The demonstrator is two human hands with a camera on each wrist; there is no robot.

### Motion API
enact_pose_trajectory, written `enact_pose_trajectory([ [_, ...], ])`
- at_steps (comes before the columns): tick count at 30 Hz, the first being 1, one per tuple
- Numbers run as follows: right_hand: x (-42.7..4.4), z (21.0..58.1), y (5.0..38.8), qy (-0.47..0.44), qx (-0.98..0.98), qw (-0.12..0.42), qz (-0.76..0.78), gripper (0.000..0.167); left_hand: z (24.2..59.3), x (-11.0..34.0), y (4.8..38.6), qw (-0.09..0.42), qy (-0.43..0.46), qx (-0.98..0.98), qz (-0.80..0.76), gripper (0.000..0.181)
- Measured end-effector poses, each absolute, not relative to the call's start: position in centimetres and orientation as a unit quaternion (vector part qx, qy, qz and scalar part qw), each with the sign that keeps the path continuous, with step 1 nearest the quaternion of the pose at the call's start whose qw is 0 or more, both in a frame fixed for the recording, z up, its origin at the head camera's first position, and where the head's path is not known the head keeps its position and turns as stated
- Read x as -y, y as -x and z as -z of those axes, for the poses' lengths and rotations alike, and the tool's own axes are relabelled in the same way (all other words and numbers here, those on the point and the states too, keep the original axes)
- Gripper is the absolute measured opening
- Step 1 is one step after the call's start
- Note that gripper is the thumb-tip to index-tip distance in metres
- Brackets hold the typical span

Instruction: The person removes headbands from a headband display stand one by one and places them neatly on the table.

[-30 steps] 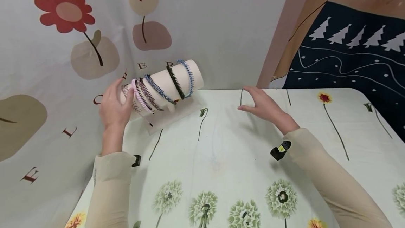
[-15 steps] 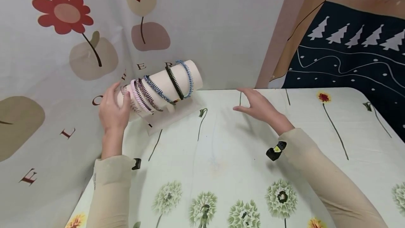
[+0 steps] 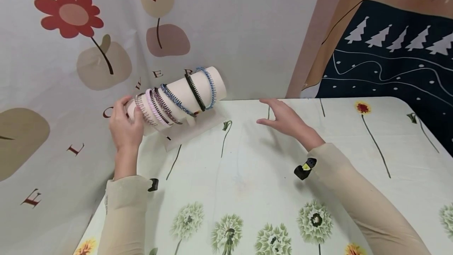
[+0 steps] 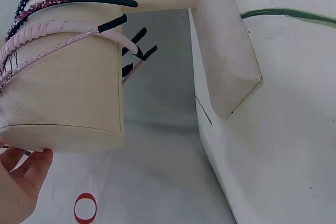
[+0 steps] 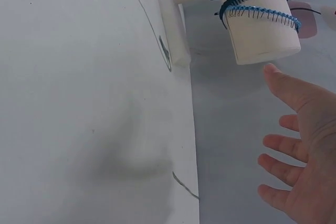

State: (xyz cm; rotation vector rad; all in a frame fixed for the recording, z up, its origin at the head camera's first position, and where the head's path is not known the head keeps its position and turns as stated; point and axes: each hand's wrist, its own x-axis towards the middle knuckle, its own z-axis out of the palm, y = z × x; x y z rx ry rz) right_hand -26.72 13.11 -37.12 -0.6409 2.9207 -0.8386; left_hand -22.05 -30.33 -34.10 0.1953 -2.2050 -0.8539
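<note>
A cream cylinder [image 3: 184, 92] [image 4: 68, 93] [image 5: 262, 40] lies sideways on its flat base [image 3: 209, 124] [image 4: 226, 61], carrying several headbands, among them a blue one [image 3: 213, 88] at the right end and a pink one [image 3: 154, 107] further left. At its left end is my left hand [image 3: 126, 127] [image 4: 21, 187], fingertips touching the end, fingers not wrapped round it. My right hand [image 3: 284, 119] [image 5: 310, 145] hovers right of the cylinder, fingers spread and holding nothing; in the right wrist view the thumb points at the cylinder's end, apart from it in the head view.
A pale table cloth [image 3: 247, 160] printed with flowers covers the table. Behind and to the left hangs a grey sheet [image 3: 240, 31] with printed flowers and letters; a dark cloth [image 3: 389, 66] with white trees hangs at the right.
My left hand has drawn down and slightly left, uncovering more of the cylinder's left end. My right hand has moved left, nearer the cylinder. The cylinder itself has hardly shifted.
</note>
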Motion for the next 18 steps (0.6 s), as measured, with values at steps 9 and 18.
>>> enact_pose_trajectory([
  [9,-12.1,37.3,27.0,0.212,-0.939,0.011,0.271,0.076,34.7,30.5,22.1,0.393,-0.054,0.843,0.362,0.039],
  [18,-10.8,37.7,27.1,0.229,-0.932,0.004,0.28,0.071,35.0,30.8,22.0,0.409,-0.035,0.832,0.374,0.037],
])
